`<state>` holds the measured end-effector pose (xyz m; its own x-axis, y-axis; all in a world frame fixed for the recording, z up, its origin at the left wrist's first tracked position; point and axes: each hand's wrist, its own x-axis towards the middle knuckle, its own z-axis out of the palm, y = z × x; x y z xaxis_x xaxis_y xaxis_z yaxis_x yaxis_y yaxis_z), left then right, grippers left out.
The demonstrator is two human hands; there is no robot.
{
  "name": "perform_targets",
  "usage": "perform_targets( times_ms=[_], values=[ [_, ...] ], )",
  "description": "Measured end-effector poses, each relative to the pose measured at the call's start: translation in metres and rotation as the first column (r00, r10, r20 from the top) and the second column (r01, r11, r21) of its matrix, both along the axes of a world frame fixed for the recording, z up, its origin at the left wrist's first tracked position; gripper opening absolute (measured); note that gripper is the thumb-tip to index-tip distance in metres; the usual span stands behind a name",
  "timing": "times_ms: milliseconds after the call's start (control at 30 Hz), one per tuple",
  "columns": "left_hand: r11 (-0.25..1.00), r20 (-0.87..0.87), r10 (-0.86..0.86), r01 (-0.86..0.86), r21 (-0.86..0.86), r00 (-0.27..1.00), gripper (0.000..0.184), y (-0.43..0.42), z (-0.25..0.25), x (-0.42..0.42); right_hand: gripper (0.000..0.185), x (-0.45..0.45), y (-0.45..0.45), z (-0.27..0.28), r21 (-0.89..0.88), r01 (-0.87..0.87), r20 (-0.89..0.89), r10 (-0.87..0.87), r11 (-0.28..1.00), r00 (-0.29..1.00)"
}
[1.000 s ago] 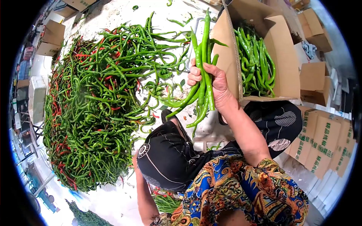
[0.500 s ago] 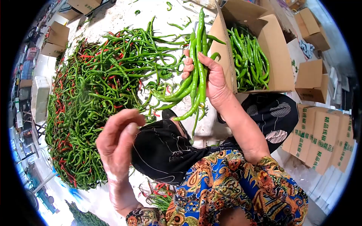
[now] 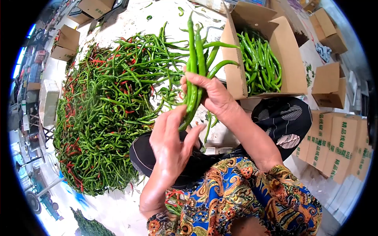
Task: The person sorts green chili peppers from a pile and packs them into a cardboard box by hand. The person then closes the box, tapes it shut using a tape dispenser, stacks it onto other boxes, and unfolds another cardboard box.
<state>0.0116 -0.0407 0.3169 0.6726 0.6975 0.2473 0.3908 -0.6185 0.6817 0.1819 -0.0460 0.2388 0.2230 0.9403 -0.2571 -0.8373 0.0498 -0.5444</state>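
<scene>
My right hand [image 3: 212,94] is closed around a bunch of long green chili peppers [image 3: 201,59], held upright with the thumb across the front. Several of their ends fan out above the fist, two curving right toward the box. At the lower end of the bunch is my left hand [image 3: 167,131], with thumb and fingers apart on either side of the pepper ends; whether it touches them I cannot tell. To the left spreads a large heap of green and red chilies [image 3: 106,114]. A cardboard box [image 3: 291,59] on the right contains green chilies [image 3: 258,63] lying lengthwise.
Flattened printed cartons [image 3: 334,145] stand at the right, below a small open carton [image 3: 328,86]. Another open carton [image 3: 65,43] and a white foam box [image 3: 49,102] are left of the heap. A few loose chilies lie on the white surface [image 3: 165,15]. My knees flank the work area.
My left hand has moved right, from beside the heap to the lower end of the bunch. My right hand still holds the chilies, now slightly lower and further left.
</scene>
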Motion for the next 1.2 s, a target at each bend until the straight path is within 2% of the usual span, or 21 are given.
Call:
perform_targets(
  times_ms=[67,133,200,233,267,333,400,467,500,533,600,633,733,767,800,900,1033,1067,1133,1167,1200],
  values=[
    [0.997,-0.128,0.053,-0.058,-0.040,0.990,0.041,0.001,-0.014,0.009,0.026,-0.009,-0.005,0.005,-0.011,-0.057,0.125,0.058,0.998,0.990],
    [0.990,-0.079,0.094,-0.101,-0.100,0.992,0.035,0.003,-0.023,0.008,0.036,-0.019,-0.009,0.006,-0.038,-0.062,0.113,0.066,0.997,0.991],
    [0.965,-0.034,0.152,-0.156,-0.213,0.988,0.032,0.006,-0.026,0.004,0.035,-0.016,-0.010,0.003,0.024,-0.150,0.071,0.148,0.988,0.986],
    [0.900,0.049,0.168,-0.133,-0.416,0.985,0.029,0.008,-0.028,-0.002,0.029,-0.015,-0.010,0.003,0.035,-0.169,0.020,0.168,0.985,0.986],
    [0.736,0.126,0.223,-0.083,-0.671,0.967,0.023,0.010,-0.026,-0.007,0.024,-0.013,-0.011,0.004,0.043,-0.181,-0.027,0.183,0.982,0.983],
    [0.459,0.217,0.308,0.055,-0.887,0.926,0.019,0.010,-0.022,-0.016,0.024,-0.007,-0.014,0.001,0.068,-0.176,-0.140,0.184,0.982,0.973],
    [0.505,0.173,0.288,0.005,-0.863,0.942,0.018,-0.003,-0.030,-0.018,0.025,-0.004,-0.016,-0.007,0.070,-0.154,-0.120,0.162,0.985,0.979],
    [0.638,0.073,0.216,-0.085,-0.766,0.974,0.021,-0.019,-0.040,-0.012,0.026,0.000,-0.019,-0.008,-0.041,-0.174,-0.014,0.174,0.984,0.985],
    [0.746,-0.018,0.215,-0.176,-0.643,0.976,0.026,-0.025,-0.035,-0.002,0.028,-0.004,-0.019,-0.008,-0.057,-0.120,0.037,0.123,0.991,0.992],
    [0.888,-0.028,0.190,-0.184,-0.421,0.981,0.031,-0.030,-0.043,0.004,0.028,-0.005,-0.020,-0.006,-0.090,-0.133,0.039,0.137,0.987,0.990],
    [0.934,-0.162,0.149,-0.193,-0.302,0.975,0.034,-0.027,-0.049,0.009,0.029,-0.009,-0.024,0.000,-0.162,-0.152,0.047,0.162,0.975,0.986],
    [0.948,-0.097,0.148,-0.169,-0.269,0.984,0.032,-0.025,-0.055,0.009,0.030,-0.009,-0.021,-0.005,-0.104,-0.144,0.100,0.154,0.984,0.983],
    [0.807,0.005,0.230,-0.188,-0.560,0.973,0.023,-0.022,-0.070,0.007,0.036,-0.001,-0.023,-0.003,-0.139,-0.173,0.154,0.193,0.975,0.969],
    [0.806,0.073,0.237,-0.154,-0.571,0.969,0.023,-0.023,-0.075,0.011,0.039,0.002,-0.026,-0.003,-0.190,-0.185,0.128,0.211,0.964,0.969],
    [0.801,0.035,0.223,-0.163,-0.576,0.974,0.023,-0.025,-0.072,0.012,0.041,0.001,-0.026,-0.010,-0.199,-0.172,0.201,0.212,0.965,0.956],
    [0.750,-0.059,0.226,-0.212,-0.627,0.972,0.023,-0.027,-0.064,0.016,0.040,0.000,-0.029,-0.019,-0.146,-0.205,0.209,0.233,0.968,0.950],
    [0.524,0.122,0.393,-0.113,-0.844,0.911,0.020,-0.028,-0.078,0.012,0.032,0.009,-0.029,-0.013,-0.118,-0.257,0.014,0.261,0.959,0.965],
    [0.618,0.152,0.372,-0.122,-0.777,0.916,0.019,-0.030,-0.081,0.013,0.032,0.009,-0.025,-0.030,-0.092,-0.202,0.076,0.209,0.975,0.975],
    [0.779,0.203,0.320,-0.134,-0.613,0.925,0.018,-0.030,-0.086,0.018,0.029,0.000,-0.028,-0.007,-0.174,-0.083,0.071,0.097,0.981,0.993],
    [0.801,0.169,0.302,-0.153,-0.579,0.938,0.017,-0.030,-0.082,0.019,0.034,0.001,-0.028,-0.014,-0.174,-0.119,0.071,0.133,0.978,0.989],
    [0.745,0.151,0.338,-0.166,-0.646,0.929,0.017,-0.029,-0.085,0.018,0.033,-0.001,-0.029,-0.016,-0.180,-0.095,0.130,0.120,0.979,0.984]
  ],
)
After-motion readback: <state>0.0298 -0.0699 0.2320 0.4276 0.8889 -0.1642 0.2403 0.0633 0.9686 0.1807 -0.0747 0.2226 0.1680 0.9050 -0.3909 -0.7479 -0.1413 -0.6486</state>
